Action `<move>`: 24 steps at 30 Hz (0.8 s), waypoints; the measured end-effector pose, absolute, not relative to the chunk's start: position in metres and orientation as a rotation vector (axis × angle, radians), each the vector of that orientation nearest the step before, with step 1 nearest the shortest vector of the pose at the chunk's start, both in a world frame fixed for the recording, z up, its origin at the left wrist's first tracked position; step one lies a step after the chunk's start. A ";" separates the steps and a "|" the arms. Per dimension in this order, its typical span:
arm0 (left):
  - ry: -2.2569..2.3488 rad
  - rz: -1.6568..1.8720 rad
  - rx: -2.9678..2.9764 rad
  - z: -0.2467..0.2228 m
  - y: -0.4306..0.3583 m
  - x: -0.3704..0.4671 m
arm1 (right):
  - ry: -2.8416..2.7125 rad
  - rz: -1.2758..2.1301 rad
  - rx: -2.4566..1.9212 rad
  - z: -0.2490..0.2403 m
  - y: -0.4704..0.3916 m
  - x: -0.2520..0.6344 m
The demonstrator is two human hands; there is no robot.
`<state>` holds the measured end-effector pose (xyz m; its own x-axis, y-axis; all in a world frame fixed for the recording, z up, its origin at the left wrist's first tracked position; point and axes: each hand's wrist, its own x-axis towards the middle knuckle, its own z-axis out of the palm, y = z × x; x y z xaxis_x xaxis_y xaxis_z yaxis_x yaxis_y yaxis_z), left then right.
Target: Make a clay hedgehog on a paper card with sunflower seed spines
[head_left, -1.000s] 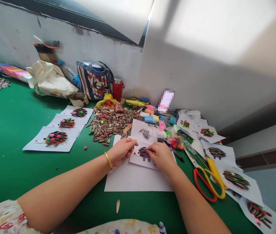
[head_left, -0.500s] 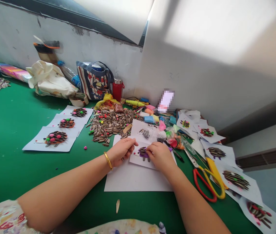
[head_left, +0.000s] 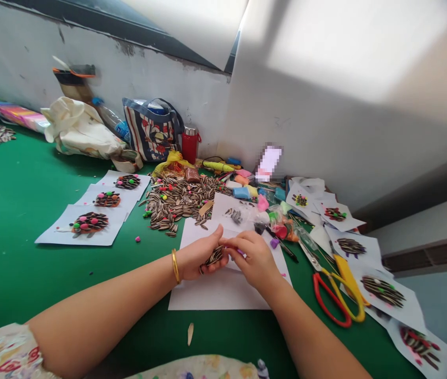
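Striped sunflower seeds (head_left: 214, 256) lie in the cupped palm of my left hand (head_left: 202, 252), its fingers curled round them. My right hand (head_left: 253, 258) meets it, thumb and forefinger brought together at the edge of the seeds; whatever is between those fingertips is hidden. Under both hands is a small card, mostly covered, on a larger white sheet (head_left: 223, 295). Beyond them rests another card (head_left: 219, 205) with a few seeds and a clear bag on it. A purple clay lump (head_left: 274, 243) sits just right of my right hand.
A heap of sunflower seeds (head_left: 184, 197) spreads behind my hands. Coloured clay packs (head_left: 241, 193) lie at the back. Scissors (head_left: 337, 295) with red and yellow handles are at the right, beside finished seed-hedgehog cards (head_left: 391, 295). More cards (head_left: 109, 231) lie left.
My right hand has come off the purple hedgehog picture and moved left to my left hand. My left hand has turned palm up, showing the seeds, and now covers much of the card.
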<state>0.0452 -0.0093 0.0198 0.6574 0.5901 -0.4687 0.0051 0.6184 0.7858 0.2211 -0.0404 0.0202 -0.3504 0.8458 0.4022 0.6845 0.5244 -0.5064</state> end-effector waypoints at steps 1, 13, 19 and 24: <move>0.811 0.367 0.863 0.020 -0.011 0.047 | -2.140 0.349 -1.241 0.019 -0.041 0.218; 0.749 0.470 0.839 0.019 -0.010 0.045 | -1.796 0.629 -1.309 0.020 -0.039 0.221; 0.742 0.535 0.870 0.018 -0.009 0.044 | -1.737 0.737 -1.289 0.016 -0.038 0.222; 0.805 0.548 0.909 0.016 -0.009 0.045 | -1.779 0.730 -1.266 0.017 -0.040 0.222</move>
<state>0.0455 -0.0092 0.0164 0.5923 0.7144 -0.3726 -0.0847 0.5151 0.8529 0.2217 -0.0398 0.0166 -0.1638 0.9446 0.2846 0.4729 0.3283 -0.8177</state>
